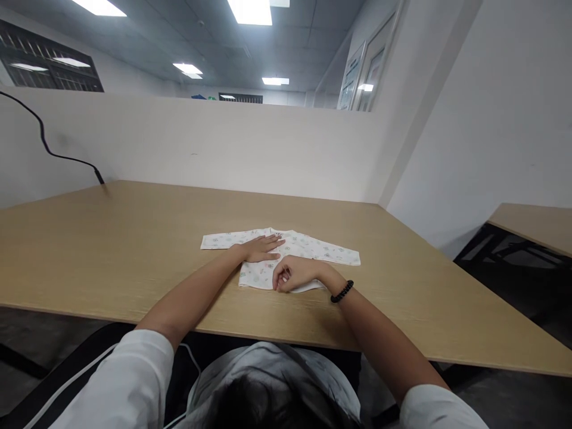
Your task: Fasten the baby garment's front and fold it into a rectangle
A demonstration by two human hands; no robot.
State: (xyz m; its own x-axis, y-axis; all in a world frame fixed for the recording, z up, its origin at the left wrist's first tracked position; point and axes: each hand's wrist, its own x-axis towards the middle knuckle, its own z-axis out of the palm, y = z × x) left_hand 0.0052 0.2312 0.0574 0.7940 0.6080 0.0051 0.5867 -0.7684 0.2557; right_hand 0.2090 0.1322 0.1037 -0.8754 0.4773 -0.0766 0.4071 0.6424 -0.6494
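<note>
Fingers [270, 239] of left hand [258, 248] slightly apart, flat on shirt [304, 244]. Right hand [295, 272] curled at near hem [254, 286]; can't tell if it pinches fabric. I lose part of the shirt's middle and hem behind both hands. Shirt lies on table [147, 250] under the fingers, collar [280, 231] just far of left hand, sleeves [337, 253] out left and right.

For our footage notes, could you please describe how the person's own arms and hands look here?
The left hand and right hand are bare, without gloves. Plain white sleeves reach down to about the elbows. A black, bumpy bracelet, perhaps beaded, circles the right wrist; nothing is visibly worn on the left.
</note>
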